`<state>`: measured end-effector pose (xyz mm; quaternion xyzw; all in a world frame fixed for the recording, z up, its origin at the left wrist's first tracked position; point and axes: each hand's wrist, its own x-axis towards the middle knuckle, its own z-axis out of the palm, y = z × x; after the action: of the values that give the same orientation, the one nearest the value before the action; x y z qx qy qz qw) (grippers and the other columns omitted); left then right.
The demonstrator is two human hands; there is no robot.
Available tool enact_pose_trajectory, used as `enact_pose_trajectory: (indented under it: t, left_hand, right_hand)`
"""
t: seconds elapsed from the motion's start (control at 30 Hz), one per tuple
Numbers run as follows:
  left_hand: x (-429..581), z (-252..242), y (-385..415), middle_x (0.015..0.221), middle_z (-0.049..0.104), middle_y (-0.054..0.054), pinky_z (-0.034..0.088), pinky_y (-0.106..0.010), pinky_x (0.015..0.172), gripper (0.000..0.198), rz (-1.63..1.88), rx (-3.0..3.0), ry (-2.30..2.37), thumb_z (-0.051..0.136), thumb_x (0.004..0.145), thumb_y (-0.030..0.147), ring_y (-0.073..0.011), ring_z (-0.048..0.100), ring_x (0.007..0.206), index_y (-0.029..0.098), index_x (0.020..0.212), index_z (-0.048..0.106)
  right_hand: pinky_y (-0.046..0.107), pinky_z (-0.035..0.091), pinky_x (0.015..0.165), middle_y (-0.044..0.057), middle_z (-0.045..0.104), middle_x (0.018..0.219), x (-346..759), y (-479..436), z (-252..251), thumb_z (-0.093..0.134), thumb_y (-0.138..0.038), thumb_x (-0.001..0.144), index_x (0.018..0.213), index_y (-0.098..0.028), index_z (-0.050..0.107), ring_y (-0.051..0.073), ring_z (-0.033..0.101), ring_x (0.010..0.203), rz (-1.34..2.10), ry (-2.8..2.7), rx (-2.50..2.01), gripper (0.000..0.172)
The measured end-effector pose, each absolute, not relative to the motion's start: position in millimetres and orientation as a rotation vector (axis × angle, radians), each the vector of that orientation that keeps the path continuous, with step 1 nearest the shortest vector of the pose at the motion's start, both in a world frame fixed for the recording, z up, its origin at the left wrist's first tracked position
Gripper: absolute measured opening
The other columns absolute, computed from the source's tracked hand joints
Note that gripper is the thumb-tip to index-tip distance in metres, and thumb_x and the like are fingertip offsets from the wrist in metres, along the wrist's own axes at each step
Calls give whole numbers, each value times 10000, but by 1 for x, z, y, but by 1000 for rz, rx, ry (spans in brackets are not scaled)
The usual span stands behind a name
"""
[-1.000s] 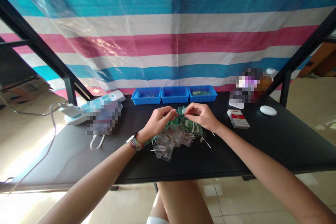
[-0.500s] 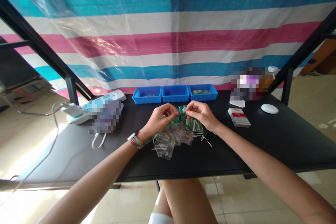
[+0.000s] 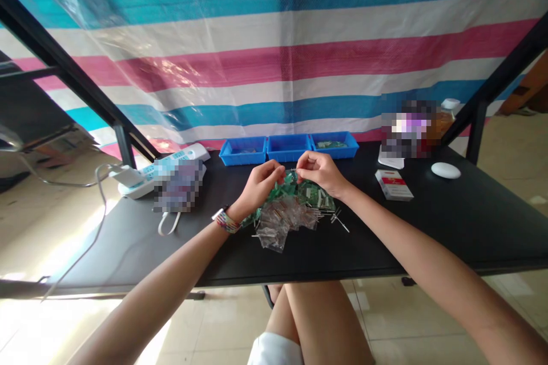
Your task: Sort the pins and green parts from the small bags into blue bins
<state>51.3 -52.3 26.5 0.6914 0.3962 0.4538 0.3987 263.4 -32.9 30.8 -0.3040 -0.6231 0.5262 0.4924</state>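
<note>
My left hand (image 3: pixel 261 183) is closed in a pinch above the back of a pile on the table. My right hand (image 3: pixel 322 174) pinches close beside it, their fingertips nearly meeting. A thin, pale sliver shows between the fingertips, too small to name. Below lie green circuit-board-like pieces (image 3: pixel 317 197), some in clear wrap. In front of them are small clear plastic bags (image 3: pixel 274 228) with thin parts inside. Several loose thin white sticks (image 3: pixel 342 222) lie at the pile's right.
Three blue bins (image 3: pixel 287 149) stand behind my hands; the right one holds green pieces. To the left are a power strip (image 3: pixel 141 179) and a blurred object with a white loop. On the right lie a red-and-white box (image 3: pixel 394 185), a white oval object (image 3: pixel 446 170) and a bottle (image 3: pixel 448 114).
My fingertips have come closer together and lifted slightly off the green pieces. A thin sliver now shows between them. The view has shifted a little.
</note>
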Motion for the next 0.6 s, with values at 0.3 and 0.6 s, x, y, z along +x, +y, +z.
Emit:
enact_pose_trajectory:
  t: [0.3,0.6]
  left_hand:
    - [54,30,-58,724,615,-1,373,-250,576,399,1158,1757,993,741,928,554,-120,485,625,174,850,644]
    - [52,31,-55,731,637,-11,422,-264,600,313,1251,1672,1032,674,941,481,-143,543,650,191,842,614]
  right_hand:
    - [339,611,623,-33,627,702,266,-37,25,839,-311,713,768,-204,632,160,658,600,1349,-1427,-734,239]
    - [323,645,691,-11,689,754,267,-23,29,860,-304,698,807,-205,668,147,688,654,1386,-1245,-800,243]
